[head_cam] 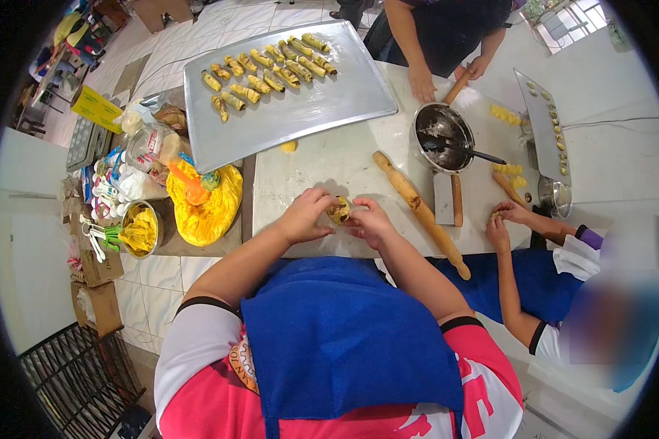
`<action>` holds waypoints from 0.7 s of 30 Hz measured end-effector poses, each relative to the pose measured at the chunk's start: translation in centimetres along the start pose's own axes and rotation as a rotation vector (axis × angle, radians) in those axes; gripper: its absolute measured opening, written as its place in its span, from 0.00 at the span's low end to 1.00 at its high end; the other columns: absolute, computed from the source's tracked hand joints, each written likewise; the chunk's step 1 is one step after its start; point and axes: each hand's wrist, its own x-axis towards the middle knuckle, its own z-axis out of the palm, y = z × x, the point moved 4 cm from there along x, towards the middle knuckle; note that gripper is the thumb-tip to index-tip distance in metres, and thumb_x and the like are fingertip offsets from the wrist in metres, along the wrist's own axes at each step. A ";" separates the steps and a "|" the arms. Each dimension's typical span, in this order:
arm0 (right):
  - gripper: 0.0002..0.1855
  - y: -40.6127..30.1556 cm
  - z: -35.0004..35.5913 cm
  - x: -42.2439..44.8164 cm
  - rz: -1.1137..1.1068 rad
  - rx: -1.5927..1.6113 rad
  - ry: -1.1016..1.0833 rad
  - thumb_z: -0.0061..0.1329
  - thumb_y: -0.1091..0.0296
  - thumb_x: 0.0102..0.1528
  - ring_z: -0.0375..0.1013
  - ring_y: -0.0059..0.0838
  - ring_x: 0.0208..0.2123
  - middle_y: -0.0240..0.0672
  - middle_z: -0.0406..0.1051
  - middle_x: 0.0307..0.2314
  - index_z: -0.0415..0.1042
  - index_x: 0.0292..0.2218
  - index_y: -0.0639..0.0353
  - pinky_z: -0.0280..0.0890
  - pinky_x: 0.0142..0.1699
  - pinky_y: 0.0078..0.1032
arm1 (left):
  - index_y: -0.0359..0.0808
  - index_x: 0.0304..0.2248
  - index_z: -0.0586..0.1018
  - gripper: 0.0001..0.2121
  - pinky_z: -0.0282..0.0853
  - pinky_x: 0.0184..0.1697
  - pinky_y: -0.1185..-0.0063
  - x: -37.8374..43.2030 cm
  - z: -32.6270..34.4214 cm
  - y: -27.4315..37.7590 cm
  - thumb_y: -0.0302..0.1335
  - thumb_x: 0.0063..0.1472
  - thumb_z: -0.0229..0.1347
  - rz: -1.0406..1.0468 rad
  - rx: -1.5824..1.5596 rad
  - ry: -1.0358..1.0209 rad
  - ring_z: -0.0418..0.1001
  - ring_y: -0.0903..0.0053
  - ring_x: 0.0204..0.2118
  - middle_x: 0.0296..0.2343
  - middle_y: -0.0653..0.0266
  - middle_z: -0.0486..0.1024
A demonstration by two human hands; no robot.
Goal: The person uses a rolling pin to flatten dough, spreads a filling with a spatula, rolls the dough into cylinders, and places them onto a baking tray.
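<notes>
Between my hands, just above the worktable (307,170), is a small piece of yellow dough with dark brown filling (338,210). My left hand (307,215) holds its left side with the fingertips. My right hand (372,222) grips the opposite side, its lower fingers curled. Beyond my hands, a large metal baking tray (285,122) bears rows of filled dough rolls (259,84). A wooden rolling pin (417,207) lies slantwise to the right of my right hand, its near end over the table edge. A small lump of yellow dough (289,146) rests near the tray.
A co-worker's hand steadies a metal saucepan (417,148) of dark filling with a black spatula (475,153). A bench scraper (444,198) lies below it. Another person's hands (502,222) work at right. Yellow plastic (214,211) and a metal bowl (156,241) stand left.
</notes>
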 end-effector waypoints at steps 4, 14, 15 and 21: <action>0.26 -2.6 0.3 -0.3 -0.132 -0.155 -0.065 0.46 0.75 0.45 0.66 0.22 0.25 0.32 0.66 0.28 0.57 0.47 0.54 0.59 0.29 0.22 | 0.41 0.50 0.64 0.38 0.60 0.50 0.69 1.8 0.3 0.8 0.30 0.36 0.67 0.017 -0.088 -0.012 0.63 0.61 0.47 0.43 0.57 0.66; 0.23 -10.7 0.4 -5.6 -0.350 -0.267 -0.525 0.43 0.75 0.47 0.59 0.16 0.21 0.27 0.63 0.22 0.58 0.47 0.58 0.56 0.26 0.17 | 0.37 0.43 0.69 0.21 0.69 0.40 0.80 6.6 -0.7 -0.8 0.24 0.49 0.62 -0.324 -1.173 -0.466 0.73 0.80 0.33 0.30 0.67 0.74; 0.21 -10.5 -0.3 -5.1 -0.346 -0.215 -0.521 0.43 0.73 0.51 0.62 0.17 0.23 0.27 0.63 0.24 0.59 0.47 0.56 0.59 0.28 0.18 | 0.37 0.40 0.70 0.18 0.70 0.39 0.80 6.4 -0.4 -0.5 0.25 0.49 0.62 -0.418 -1.199 -0.480 0.74 0.80 0.33 0.30 0.67 0.74; 0.20 -5.5 -1.5 -3.6 -0.049 0.389 -0.583 0.46 0.61 0.56 0.66 0.21 0.37 0.28 0.67 0.35 0.60 0.48 0.53 0.64 0.38 0.26 | 0.39 0.32 0.73 0.09 0.70 0.34 0.82 5.2 1.9 -0.8 0.25 0.52 0.60 -0.599 -1.318 -0.327 0.73 0.81 0.33 0.30 0.68 0.75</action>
